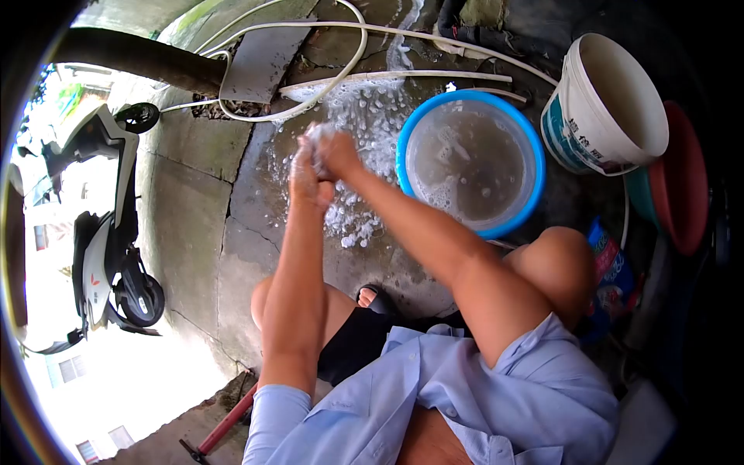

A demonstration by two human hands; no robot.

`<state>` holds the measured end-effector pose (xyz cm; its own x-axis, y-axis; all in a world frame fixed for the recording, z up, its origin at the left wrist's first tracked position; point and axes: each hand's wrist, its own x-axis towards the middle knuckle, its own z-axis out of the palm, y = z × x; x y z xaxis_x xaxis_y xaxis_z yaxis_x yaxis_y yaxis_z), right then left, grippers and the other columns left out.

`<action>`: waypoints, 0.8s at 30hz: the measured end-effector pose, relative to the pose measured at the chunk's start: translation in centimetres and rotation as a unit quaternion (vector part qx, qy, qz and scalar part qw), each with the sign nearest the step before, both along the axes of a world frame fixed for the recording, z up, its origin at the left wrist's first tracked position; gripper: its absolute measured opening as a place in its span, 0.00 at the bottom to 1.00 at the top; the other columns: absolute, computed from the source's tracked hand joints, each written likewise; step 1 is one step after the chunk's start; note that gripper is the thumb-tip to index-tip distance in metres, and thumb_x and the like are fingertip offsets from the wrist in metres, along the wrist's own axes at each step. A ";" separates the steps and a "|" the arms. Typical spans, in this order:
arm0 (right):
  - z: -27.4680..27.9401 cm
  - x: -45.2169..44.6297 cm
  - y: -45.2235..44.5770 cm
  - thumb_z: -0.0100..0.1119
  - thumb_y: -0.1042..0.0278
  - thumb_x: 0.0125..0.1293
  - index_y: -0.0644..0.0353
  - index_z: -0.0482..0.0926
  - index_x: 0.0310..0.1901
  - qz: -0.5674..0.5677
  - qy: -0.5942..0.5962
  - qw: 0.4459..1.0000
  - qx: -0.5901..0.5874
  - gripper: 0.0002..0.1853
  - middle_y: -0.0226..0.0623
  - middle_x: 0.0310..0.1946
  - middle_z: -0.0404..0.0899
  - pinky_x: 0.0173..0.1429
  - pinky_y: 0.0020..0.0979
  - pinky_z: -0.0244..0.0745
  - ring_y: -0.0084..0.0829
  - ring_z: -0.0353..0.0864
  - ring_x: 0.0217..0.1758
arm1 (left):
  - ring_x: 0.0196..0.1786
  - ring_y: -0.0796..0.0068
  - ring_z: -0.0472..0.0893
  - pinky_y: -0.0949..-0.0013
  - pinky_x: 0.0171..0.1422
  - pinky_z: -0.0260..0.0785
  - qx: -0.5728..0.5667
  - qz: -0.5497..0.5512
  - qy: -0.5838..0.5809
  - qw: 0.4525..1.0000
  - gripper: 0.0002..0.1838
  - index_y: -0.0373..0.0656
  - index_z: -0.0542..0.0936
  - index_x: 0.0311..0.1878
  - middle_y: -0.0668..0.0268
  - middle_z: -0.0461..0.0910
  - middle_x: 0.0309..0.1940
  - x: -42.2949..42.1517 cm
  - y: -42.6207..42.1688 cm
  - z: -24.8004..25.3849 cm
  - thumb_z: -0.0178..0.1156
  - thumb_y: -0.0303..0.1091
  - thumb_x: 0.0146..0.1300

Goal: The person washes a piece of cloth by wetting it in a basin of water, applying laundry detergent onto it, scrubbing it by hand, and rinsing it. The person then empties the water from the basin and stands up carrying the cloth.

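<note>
My left hand (304,177) and my right hand (338,155) are pressed together over the wet concrete, to the left of the basin. Between them is a small, wet, whitish bundle (317,138), perhaps a cloth, mostly hidden by my fingers and blurred. Both hands are closed around it. White suds (360,128) are spread over the ground under and beyond my hands. On my right stands a round basin with a blue rim (401,159), holding cloudy grey water with foam on top.
A white bucket (570,116) tilts beyond the basin, beside a red basin (686,178). A pale hose (364,39) loops across the ground ahead. By my right knee lies a blue plastic packet (608,263). A scooter (108,225) stands on the left.
</note>
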<state>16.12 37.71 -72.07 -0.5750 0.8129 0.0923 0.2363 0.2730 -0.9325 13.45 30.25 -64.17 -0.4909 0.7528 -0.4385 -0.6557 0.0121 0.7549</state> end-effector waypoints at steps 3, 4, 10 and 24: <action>7.2 1.6 -7.6 0.51 0.63 0.71 0.63 0.81 0.55 -0.107 0.243 0.964 0.027 0.18 0.54 0.49 0.83 0.63 0.44 0.78 0.51 0.83 0.52 | 0.53 0.64 0.81 0.54 0.58 0.78 0.340 -0.286 -0.205 0.872 0.20 0.46 0.76 0.58 0.62 0.82 0.51 -8.2 0.3 -6.5 0.53 0.50 0.75; 7.4 1.7 -7.6 0.52 0.63 0.71 0.63 0.81 0.57 -0.100 0.247 0.963 0.036 0.19 0.54 0.50 0.83 0.67 0.43 0.74 0.51 0.82 0.55 | 0.53 0.64 0.81 0.53 0.59 0.78 0.263 -0.218 -0.187 0.921 0.20 0.46 0.76 0.58 0.62 0.82 0.51 -6.8 -0.3 -5.4 0.52 0.52 0.76; 5.1 3.0 1.6 0.52 0.56 0.74 0.63 0.78 0.61 -0.125 0.155 0.978 -0.060 0.22 0.53 0.57 0.81 0.56 0.41 0.83 0.45 0.86 0.53 | 0.52 0.60 0.80 0.51 0.64 0.74 -0.052 -0.037 -0.060 0.996 0.25 0.47 0.77 0.58 0.61 0.81 0.52 2.9 -1.5 -0.4 0.49 0.58 0.76; 1.2 1.5 0.7 0.49 0.47 0.75 0.60 0.80 0.55 -0.116 0.093 0.988 -0.039 0.24 0.55 0.48 0.84 0.57 0.44 0.80 0.53 0.85 0.50 | 0.56 0.63 0.80 0.56 0.65 0.75 -0.015 -0.062 0.027 0.998 0.30 0.42 0.74 0.61 0.58 0.79 0.56 1.3 -0.2 -0.1 0.49 0.61 0.75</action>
<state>17.63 38.43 -70.92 -0.3521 0.9293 0.1114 0.1065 0.1581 -0.9817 14.77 30.06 -64.26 -0.4192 0.7956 -0.4374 -0.6054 0.1141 0.7877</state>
